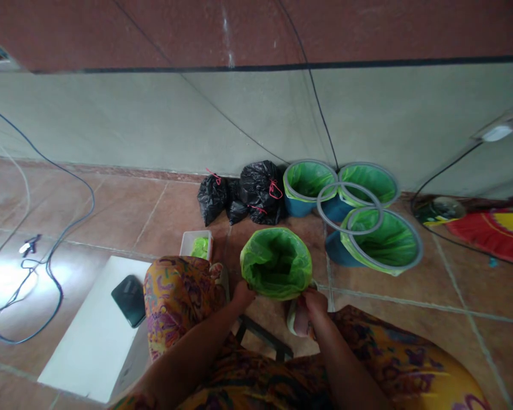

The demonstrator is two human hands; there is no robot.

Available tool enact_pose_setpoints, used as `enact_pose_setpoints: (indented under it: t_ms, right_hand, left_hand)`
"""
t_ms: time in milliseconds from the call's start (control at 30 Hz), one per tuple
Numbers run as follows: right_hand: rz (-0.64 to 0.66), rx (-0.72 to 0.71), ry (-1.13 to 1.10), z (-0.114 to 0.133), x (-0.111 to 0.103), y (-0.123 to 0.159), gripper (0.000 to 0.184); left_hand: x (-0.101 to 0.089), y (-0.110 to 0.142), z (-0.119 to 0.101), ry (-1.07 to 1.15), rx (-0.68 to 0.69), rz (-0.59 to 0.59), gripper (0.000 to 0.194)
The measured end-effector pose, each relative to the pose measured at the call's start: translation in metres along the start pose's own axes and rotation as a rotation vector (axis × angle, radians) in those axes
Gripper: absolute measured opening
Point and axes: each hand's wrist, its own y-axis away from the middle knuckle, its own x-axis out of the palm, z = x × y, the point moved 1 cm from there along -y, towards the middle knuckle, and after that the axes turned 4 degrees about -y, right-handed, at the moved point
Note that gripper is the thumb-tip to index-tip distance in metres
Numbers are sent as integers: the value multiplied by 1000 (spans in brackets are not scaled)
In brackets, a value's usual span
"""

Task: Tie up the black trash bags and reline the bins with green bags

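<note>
Your left hand (242, 294) and right hand (314, 303) both pinch the lower edge of the green bag (276, 262), folded down over a small bin between your knees on the tiled floor (162, 210), probably to pull the liner tight around the rim. Just left of it a white box (196, 245) holds more green bags. Farther, near the wall, three lined blue bins (367, 228) and tied black bags (248, 193) stand together.

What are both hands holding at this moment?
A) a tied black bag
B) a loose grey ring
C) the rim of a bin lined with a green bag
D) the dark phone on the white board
C: the left hand and the right hand grip the near rim of the green-lined bin.
</note>
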Motion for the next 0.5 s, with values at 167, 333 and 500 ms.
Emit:
enact_pose_setpoints:
  t_ms: [167, 333, 500]
  right_hand:
    - [38, -34, 72, -7, 4, -6, 13]
    - [95, -64, 174, -10, 3, -11, 7]
    - [125, -142, 332, -6, -1, -19, 6]
  left_hand:
    - [0, -6, 2, -132, -13, 6, 10]
    - [2, -9, 1, -145, -29, 54, 18]
    - [1, -8, -3, -69, -29, 65, 20]
